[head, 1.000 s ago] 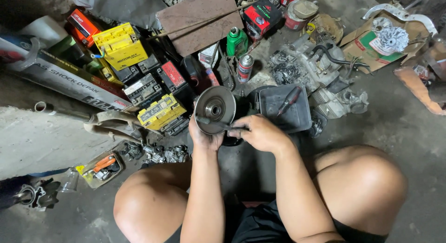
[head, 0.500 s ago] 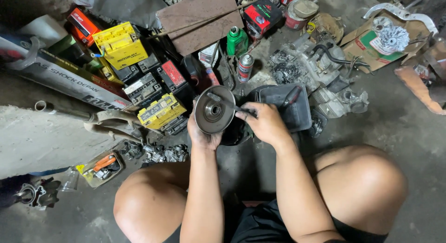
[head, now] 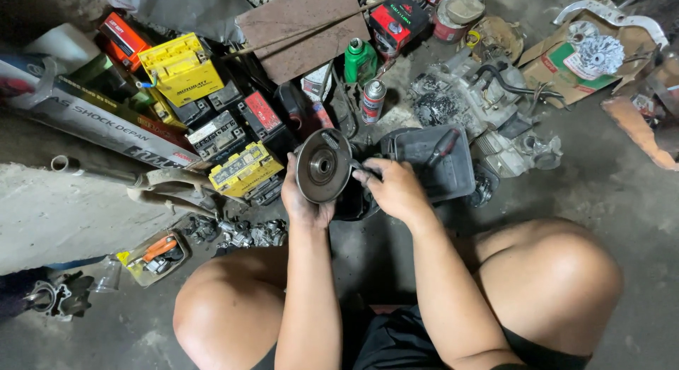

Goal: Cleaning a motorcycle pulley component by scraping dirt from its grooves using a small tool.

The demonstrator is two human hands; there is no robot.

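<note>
My left hand (head: 303,200) grips a round grey metal disc (head: 322,165), a pulley-like engine part with a hub in its middle, held on edge above the floor. My right hand (head: 392,188) is closed on the dark part (head: 353,200) just behind and to the right of the disc, its fingers against the disc's right rim. What the fingers pinch there is hidden. A dark plastic tray (head: 431,161) holding a red-handled tool lies right behind my right hand. My bare knees frame the lower view.
Several yellow, black and red batteries (head: 212,108) crowd the left. A green bottle (head: 359,59) and a spray can (head: 373,100) stand behind. An engine block (head: 488,108) lies at the right, cardboard (head: 566,66) beyond it. A concrete slab (head: 64,214) and long box (head: 92,122) lie left.
The disc has tilted and shifted slightly in my left hand. My right hand has slid from the disc's lower edge up to its right rim.
</note>
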